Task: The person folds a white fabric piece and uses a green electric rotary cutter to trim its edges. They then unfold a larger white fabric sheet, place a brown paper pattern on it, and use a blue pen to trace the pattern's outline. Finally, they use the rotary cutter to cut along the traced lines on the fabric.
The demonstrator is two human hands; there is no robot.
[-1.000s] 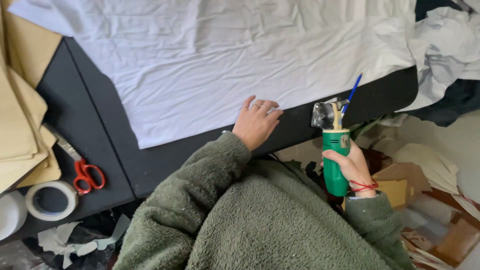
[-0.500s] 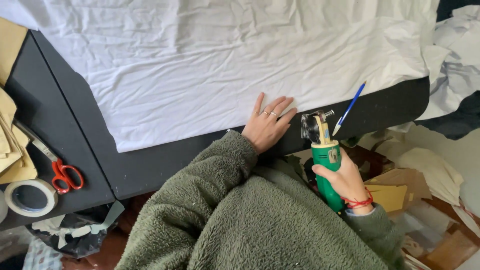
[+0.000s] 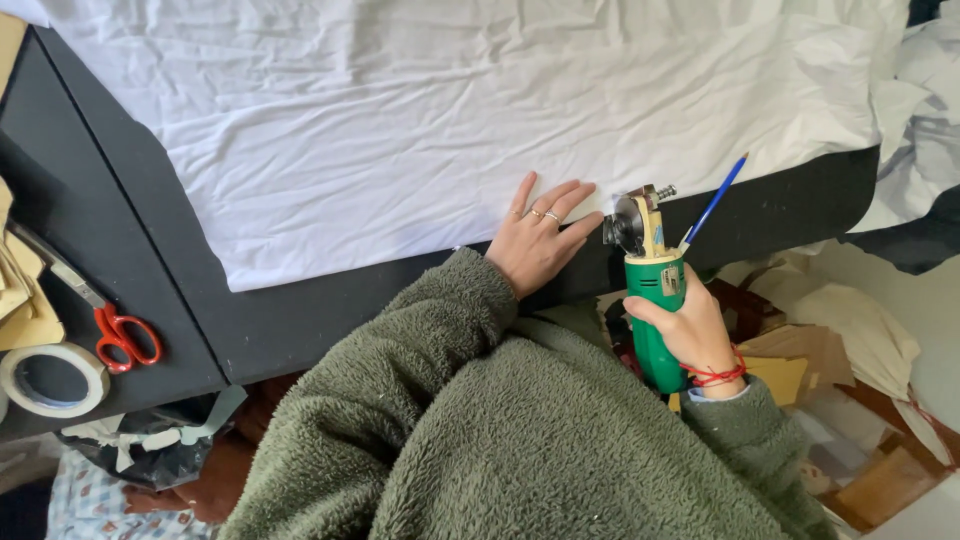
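A view from above looks down on a person in a fuzzy olive-green fleece top working at a black table [image 3: 300, 320]. A large sheet of wrinkled white fabric [image 3: 450, 120] covers most of the table, its near edge running just short of the table's front edge.

The left hand [image 3: 540, 240] lies flat, palm down, on the near edge of the white fabric, fingers spread a little apart and pointing away from the body. It grips nothing; it only presses on the cloth. Two thin rings show on the fingers.

The right hand [image 3: 690, 330] is wrapped firmly around the green handle of a handheld electric rotary cutter [image 3: 650, 290], fingers closed tight on it. A red string circles that wrist. The cutter stands upright at the table's front edge, just beside the left hand's fingertips. Its small round blade and metal head sit level with the edge of the fabric; whether the blade touches the cloth cannot be made out. A blue pencil [image 3: 712, 205] slants up from beside the cutter's head, across the black table edge.

At the far left of the table lie red-handled scissors [image 3: 105, 320] and, near them, a roll of pale tape [image 3: 52, 378], with tan cardboard sheets [image 3: 25, 300] above. To the right, below the table, sit crumpled paper and cardboard scraps [image 3: 850, 350].
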